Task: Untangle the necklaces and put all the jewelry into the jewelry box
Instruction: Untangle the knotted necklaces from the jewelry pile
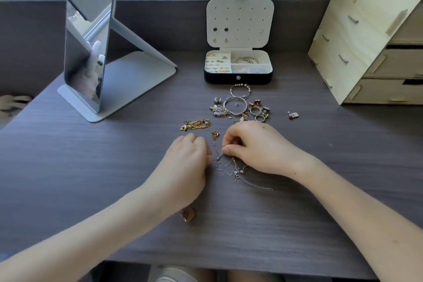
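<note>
Dark wood-grain tabletop point(91, 167) carries all items.

Pale wooden drawer unit point(366, 41): right of the jewelry box, against the back edge.

Standing mirror point(87, 52): left of the jewelry box, well apart from it, tilted on its stand.

Jewelry box point(217, 79): at the back centre, lid upright and open. A few earrings are pinned on the lid panel. Small pieces lie in the left compartments and a beaded bracelet in the upper right one.

Right hand point(254, 144): in front of the box, toward the person. Its grip is closed, with thumb and forefinger pinching a strand at the top of the tangled necklaces point(229, 165).

Left hand point(187, 162): in front of the box and slightly left, knuckles up and fingers curled under. It meets the left edge of the tangle, but whether its grip holds a chain cannot be told.

The tangle lies on the tabletop between and just below the two grips. One gold strand runs up toward the box and a silver tail trails right.

Bangles point(235, 104): just in front of the box, overlapping.

Gold chain heap point(196, 124): in front of the box, to the left, apart from the tangle.

Rings point(257, 112): beside the bangles, on the right.

Amber piece point(188, 214): farthest from the box, partly under the left wrist.

Small red-and-silver piece point(293, 115): alone, in front and to the right of the box.
</note>
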{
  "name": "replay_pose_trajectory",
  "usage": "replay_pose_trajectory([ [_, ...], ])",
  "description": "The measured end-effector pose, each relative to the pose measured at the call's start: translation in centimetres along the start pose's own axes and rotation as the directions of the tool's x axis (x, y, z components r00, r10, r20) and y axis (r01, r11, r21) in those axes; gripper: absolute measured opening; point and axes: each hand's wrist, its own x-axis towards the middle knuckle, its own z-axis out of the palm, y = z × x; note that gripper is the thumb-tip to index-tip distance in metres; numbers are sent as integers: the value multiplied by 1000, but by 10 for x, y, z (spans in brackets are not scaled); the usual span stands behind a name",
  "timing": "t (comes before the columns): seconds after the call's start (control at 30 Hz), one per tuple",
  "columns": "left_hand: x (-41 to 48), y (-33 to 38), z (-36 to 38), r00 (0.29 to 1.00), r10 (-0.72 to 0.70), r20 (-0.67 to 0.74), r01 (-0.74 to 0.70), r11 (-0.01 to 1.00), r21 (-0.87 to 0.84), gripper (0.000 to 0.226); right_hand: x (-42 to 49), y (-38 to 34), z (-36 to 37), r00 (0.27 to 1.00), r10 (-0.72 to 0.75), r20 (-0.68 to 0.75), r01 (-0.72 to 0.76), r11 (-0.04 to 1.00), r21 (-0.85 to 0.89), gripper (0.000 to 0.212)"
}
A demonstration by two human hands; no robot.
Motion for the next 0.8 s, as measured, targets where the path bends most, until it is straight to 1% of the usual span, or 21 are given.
replay_pose_trajectory([
  [0.03, 0, -1, -6, 996, -87, -8, 86, 990, -114, 10, 0, 0, 0, 1000, -2, -1, 2, 1000, 1, 9],
  [0.07, 0, -3, -10, 988, -154, 30, 157, 968, -198, 12, 0, 0, 0, 1000, -4, -3, 4, 1000, 3, 10],
  [0.13, 3, -5, -22, 978, -203, 51, 208, 919, -336, 21, 0, 0, 1, 1000, -7, -7, 7, 1000, 6, 11],
  [0.2, 3, -6, -34, 976, -208, 70, 217, 867, -450, 26, -1, 0, 1, 1000, -8, -9, 8, 1000, -1, 9],
  [0.3, 3, -5, -48, 978, -173, 116, 207, 768, -605, 23, -2, -1, 1, 1000, -2, -7, 2, 1000, -6, 7],
  [0.37, 2, -5, -56, 979, -137, 151, 204, 674, -710, 22, -2, -2, 0, 1000, 3, -1, -3, 1000, -15, 8],
  [0.5, 0, -6, -74, 975, -63, 215, 222, 399, -890, 17, -2, -3, 0, 1000, 2, 1, -2, 1000, -23, 11],
  [0.57, -2, -12, -81, 972, -8, 234, 227, 282, -932, 16, -2, -3, 0, 1000, 5, 0, -5, 1000, -28, 12],
  [0.63, -4, -19, -88, 967, 78, 244, 226, 186, -956, 23, -1, -3, 0, 1000, 6, 2, -6, 999, -31, 12],
  [0.7, -6, -26, -93, 962, 135, 238, 217, 149, -965, 31, -1, -3, 0, 1000, 4, 1, -4, 999, -36, 13],
  [0.8, -9, -32, -99, 965, 155, 213, 187, 165, -968, 33, -2, -3, 0, 1000, 5, -4, -5, 999, -40, 12],
])
